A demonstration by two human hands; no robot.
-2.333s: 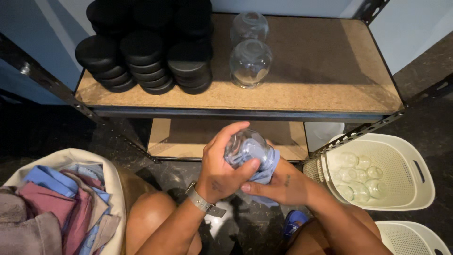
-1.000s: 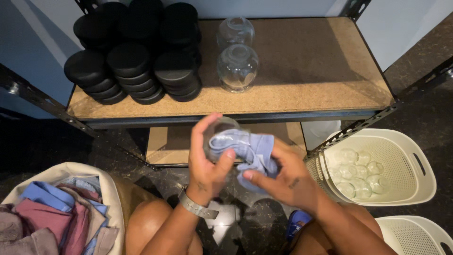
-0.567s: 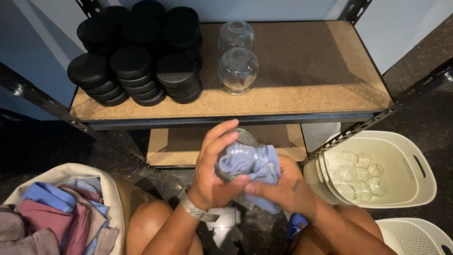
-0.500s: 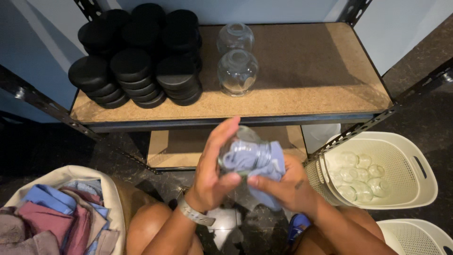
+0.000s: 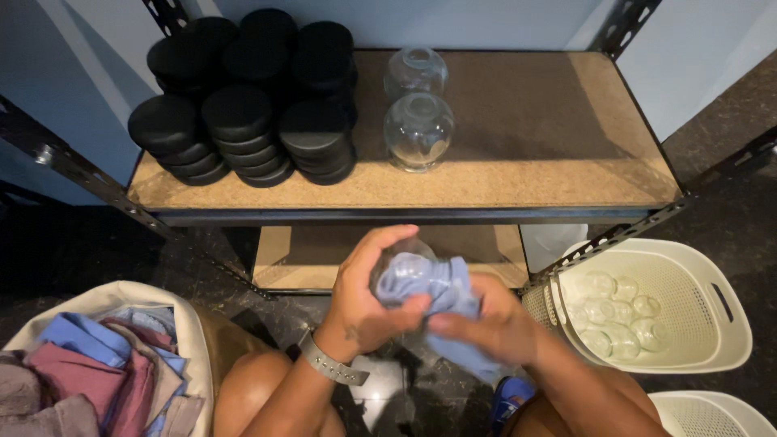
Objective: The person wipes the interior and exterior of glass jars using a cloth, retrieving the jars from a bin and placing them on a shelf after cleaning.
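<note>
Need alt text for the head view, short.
Left hand grips a round glass cup while the right hand works a blue cloth into it. Ahead, a shelf holds black discs and two cups; a basket of cups sits right.

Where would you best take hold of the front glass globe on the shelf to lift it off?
Probably around the round belly of the front glass globe, coming from above or from its right. It looks to sit mouth-down on the shelf, with black discs close on its left and a second globe right behind, so those sides are crowded.
</note>
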